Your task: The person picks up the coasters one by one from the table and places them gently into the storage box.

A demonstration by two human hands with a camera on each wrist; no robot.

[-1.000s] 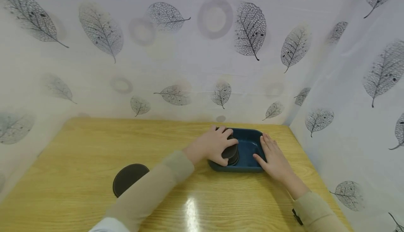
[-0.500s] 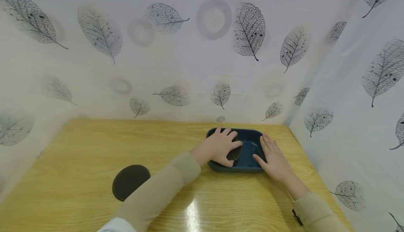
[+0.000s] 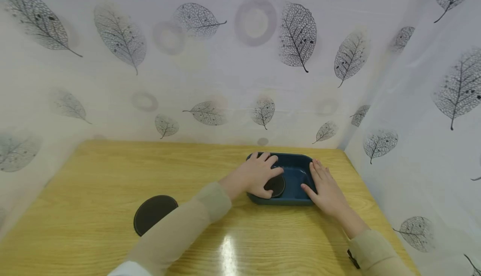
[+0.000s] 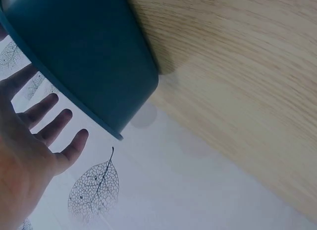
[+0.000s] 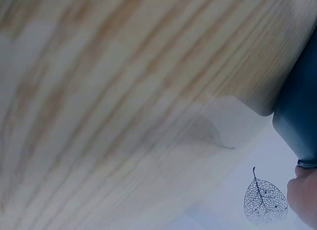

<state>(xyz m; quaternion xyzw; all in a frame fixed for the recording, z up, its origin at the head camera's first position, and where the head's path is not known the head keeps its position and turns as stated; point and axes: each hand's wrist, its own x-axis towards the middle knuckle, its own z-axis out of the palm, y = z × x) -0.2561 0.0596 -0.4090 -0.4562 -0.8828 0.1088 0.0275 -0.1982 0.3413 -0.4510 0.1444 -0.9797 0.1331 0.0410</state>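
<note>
A dark blue rectangular tray (image 3: 297, 202) stands near the back of the wooden table. Inside its left end lies a dark round coaster (image 3: 277, 185), partly covered by my left hand (image 3: 255, 175). The fingers of that hand are spread and loosely bent over the coaster, and in the left wrist view they show nothing between them beside the tray's rim. My right hand (image 3: 327, 188) rests on the tray's right end, fingers straight along the rim and thumb over the inside. Another dark round coaster (image 3: 152, 214) with a stitched edge lies at the left, partly behind my left forearm.
Pale cloth walls (image 3: 210, 71) printed with leaves rise behind the table and at its sides. The wooden table top (image 3: 112, 171) extends left and in front of the tray. A small black object (image 3: 353, 259) shows by the right sleeve.
My left hand shifted slightly right with the coaster, then back left. Its coaster, earlier raised in the fingers, now lies lower in the tray, let go. The right hand stays put.
</note>
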